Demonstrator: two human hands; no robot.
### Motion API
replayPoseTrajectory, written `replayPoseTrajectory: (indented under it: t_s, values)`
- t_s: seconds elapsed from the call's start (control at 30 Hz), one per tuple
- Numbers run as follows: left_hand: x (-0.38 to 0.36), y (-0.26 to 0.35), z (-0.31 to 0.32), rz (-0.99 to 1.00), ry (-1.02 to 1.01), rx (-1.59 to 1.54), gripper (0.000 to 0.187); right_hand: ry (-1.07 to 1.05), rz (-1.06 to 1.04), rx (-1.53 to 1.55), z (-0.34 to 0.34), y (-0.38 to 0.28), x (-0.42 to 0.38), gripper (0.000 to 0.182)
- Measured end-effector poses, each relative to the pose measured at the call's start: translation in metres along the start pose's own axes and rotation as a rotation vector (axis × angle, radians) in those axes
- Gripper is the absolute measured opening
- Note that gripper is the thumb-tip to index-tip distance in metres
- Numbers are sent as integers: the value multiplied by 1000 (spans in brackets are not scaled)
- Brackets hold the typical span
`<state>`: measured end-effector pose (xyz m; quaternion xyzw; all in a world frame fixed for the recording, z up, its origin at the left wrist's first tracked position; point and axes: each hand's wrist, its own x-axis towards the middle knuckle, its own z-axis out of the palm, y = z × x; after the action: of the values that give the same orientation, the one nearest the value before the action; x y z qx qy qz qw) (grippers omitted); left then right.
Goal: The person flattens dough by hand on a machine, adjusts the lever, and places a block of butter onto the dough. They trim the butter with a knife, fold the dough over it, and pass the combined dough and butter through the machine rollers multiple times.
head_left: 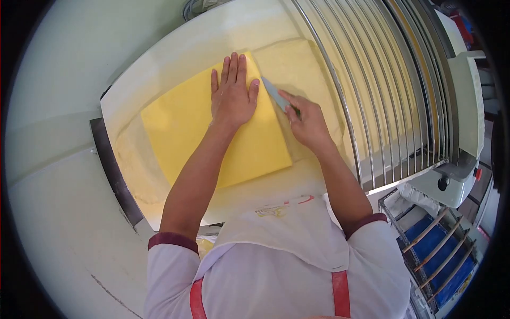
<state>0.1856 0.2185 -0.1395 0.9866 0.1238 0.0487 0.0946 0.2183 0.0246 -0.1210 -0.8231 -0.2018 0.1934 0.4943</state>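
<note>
A flat, bright yellow slab that looks like butter (186,127) lies on a larger pale sheet of dough (295,66). My left hand (232,101) rests flat on the slab near its far edge, fingers stretched forward and the thumb apart. In my right hand (308,122) is a knife (273,94), gripped by its dark handle. Its grey blade points away from me and to the left, the tip right at the slab's right edge close to my left thumb. My fingers hide most of the handle.
Beneath the dough is the pale bed of a dough sheeter (125,69). A metal bar guard (366,85) arches over its right side, with rollers beyond. A rack with a blue panel (438,255) stands at lower right, and a wall (58,133) runs along the left.
</note>
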Motion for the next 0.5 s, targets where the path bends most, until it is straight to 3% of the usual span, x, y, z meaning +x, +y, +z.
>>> replayPoseTrajectory:
  t_s: [0.5]
  values:
    - [-4,-4,9,2,35,54,64,-158,-3,-199,-38,3,-141,41]
